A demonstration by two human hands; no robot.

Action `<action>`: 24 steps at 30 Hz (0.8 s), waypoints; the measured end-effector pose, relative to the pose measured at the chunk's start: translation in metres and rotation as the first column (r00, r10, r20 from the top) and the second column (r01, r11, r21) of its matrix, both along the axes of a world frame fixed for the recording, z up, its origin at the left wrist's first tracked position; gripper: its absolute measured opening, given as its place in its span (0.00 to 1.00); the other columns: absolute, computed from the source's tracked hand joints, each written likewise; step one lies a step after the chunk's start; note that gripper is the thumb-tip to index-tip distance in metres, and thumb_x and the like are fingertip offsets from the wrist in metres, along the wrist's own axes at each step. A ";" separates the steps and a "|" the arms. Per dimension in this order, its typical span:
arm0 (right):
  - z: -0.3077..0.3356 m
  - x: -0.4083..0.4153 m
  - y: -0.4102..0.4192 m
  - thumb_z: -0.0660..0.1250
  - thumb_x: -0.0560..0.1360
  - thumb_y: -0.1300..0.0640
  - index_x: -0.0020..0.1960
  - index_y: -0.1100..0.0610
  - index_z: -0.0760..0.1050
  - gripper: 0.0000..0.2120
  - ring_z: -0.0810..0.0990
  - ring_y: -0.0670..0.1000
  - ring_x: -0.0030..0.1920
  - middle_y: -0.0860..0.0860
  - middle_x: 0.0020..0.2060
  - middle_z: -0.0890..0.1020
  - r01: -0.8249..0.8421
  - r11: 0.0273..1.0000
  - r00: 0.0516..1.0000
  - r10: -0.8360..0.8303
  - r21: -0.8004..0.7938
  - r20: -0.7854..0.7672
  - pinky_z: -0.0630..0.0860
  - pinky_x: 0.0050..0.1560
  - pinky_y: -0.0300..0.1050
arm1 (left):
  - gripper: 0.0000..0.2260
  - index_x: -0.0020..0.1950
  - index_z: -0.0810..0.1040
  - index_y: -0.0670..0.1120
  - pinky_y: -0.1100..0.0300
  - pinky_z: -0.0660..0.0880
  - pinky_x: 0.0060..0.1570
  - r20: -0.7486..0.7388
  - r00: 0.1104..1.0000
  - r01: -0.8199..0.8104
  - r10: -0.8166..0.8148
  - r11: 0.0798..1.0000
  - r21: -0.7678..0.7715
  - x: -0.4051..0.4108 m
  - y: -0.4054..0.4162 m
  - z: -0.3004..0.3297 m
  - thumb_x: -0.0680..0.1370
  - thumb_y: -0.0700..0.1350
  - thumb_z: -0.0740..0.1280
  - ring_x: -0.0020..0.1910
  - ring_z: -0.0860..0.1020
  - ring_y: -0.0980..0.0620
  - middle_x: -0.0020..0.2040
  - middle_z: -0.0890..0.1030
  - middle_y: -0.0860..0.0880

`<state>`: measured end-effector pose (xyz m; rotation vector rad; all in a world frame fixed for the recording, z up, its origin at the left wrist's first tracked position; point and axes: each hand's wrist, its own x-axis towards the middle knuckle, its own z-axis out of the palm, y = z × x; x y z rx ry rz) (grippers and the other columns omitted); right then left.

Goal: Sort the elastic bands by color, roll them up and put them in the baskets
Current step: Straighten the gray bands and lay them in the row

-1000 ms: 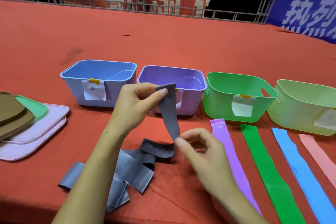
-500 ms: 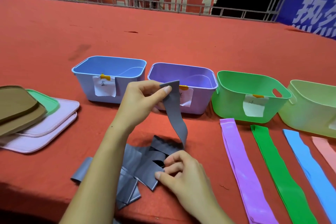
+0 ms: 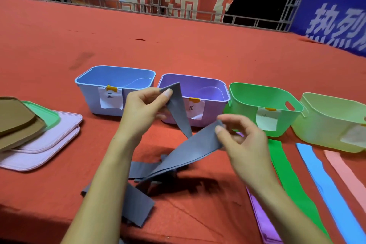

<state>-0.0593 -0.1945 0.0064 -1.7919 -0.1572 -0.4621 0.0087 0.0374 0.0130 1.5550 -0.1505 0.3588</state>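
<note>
From my head camera, looking down: my left hand (image 3: 143,111) pinches one end of a grey band (image 3: 176,105) between thumb and forefinger, holding it up in front of the purple basket (image 3: 213,113). My right hand (image 3: 243,140) pinches another stretch of grey band (image 3: 190,152) at its upper end, and that stretch slopes down to the left into a loose heap of grey band (image 3: 138,200) lying on the red bench (image 3: 178,49) between my forearms. I cannot tell whether the two held pieces are one band or two. Behind my hands four baskets stand in a row: a blue basket (image 3: 89,95) on the left, the purple one just beside it, then a green basket (image 3: 277,125), then a pale green basket (image 3: 326,130) at the right edge. In front of the green baskets, flat on the bench, lie a purple band (image 3: 261,222), a green band (image 3: 287,180), a blue band (image 3: 324,188) and a pink band (image 3: 344,170), side by side. Far left sits a stack of lids (image 3: 39,134), brown and green on top of pink.
</note>
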 end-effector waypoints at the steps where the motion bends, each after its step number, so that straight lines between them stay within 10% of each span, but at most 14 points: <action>1: 0.010 0.001 -0.004 0.72 0.78 0.66 0.56 0.53 0.83 0.11 0.85 0.44 0.48 0.44 0.49 0.87 0.006 1.000 1.000 -0.007 0.021 0.029 0.84 0.52 0.45 | 0.08 0.54 0.87 0.43 0.58 0.81 0.39 -0.003 1.000 0.009 -0.009 1.000 0.000 0.000 -0.002 0.001 0.84 0.46 0.70 0.40 0.83 0.54 0.44 0.87 0.49; 10: 0.078 0.012 -0.037 0.76 0.77 0.62 0.58 0.55 0.82 0.11 0.86 0.47 0.48 0.51 0.51 0.87 0.140 0.989 0.958 -0.149 0.053 0.245 0.85 0.54 0.56 | 0.10 0.56 0.86 0.44 0.51 0.83 0.44 -0.023 0.999 0.049 -0.048 0.998 0.025 -0.003 -0.017 0.002 0.86 0.47 0.67 0.43 0.85 0.51 0.47 0.88 0.48; 14: 0.120 -0.004 -0.047 0.78 0.74 0.64 0.58 0.60 0.83 0.13 0.87 0.45 0.47 0.52 0.47 0.89 -0.005 1.000 0.926 -0.005 0.026 0.378 0.83 0.51 0.41 | 0.12 0.57 0.85 0.43 0.48 0.82 0.46 -0.006 0.994 0.113 -0.113 0.992 0.057 -0.008 -0.019 0.010 0.87 0.47 0.63 0.44 0.84 0.48 0.50 0.87 0.44; 19: 0.121 -0.012 -0.037 0.76 0.70 0.62 0.49 0.59 0.86 0.07 0.87 0.44 0.42 0.50 0.42 0.90 -0.319 0.942 0.917 0.335 -0.106 0.218 0.82 0.45 0.36 | 0.13 0.57 0.85 0.42 0.57 0.80 0.41 0.030 0.966 0.252 -0.255 0.963 0.097 -0.027 -0.027 0.031 0.88 0.45 0.62 0.40 0.84 0.51 0.46 0.87 0.46; 24: 0.099 -0.002 -0.033 0.78 0.73 0.61 0.49 0.58 0.87 0.05 0.81 0.55 0.42 0.68 0.42 0.85 -0.325 0.945 0.934 0.327 -0.037 0.144 0.79 0.44 0.52 | 0.07 0.55 0.89 0.48 0.51 0.83 0.40 0.045 0.962 0.270 -0.270 0.963 0.014 -0.041 -0.036 0.045 0.82 0.44 0.70 0.41 0.86 0.42 0.44 0.88 0.40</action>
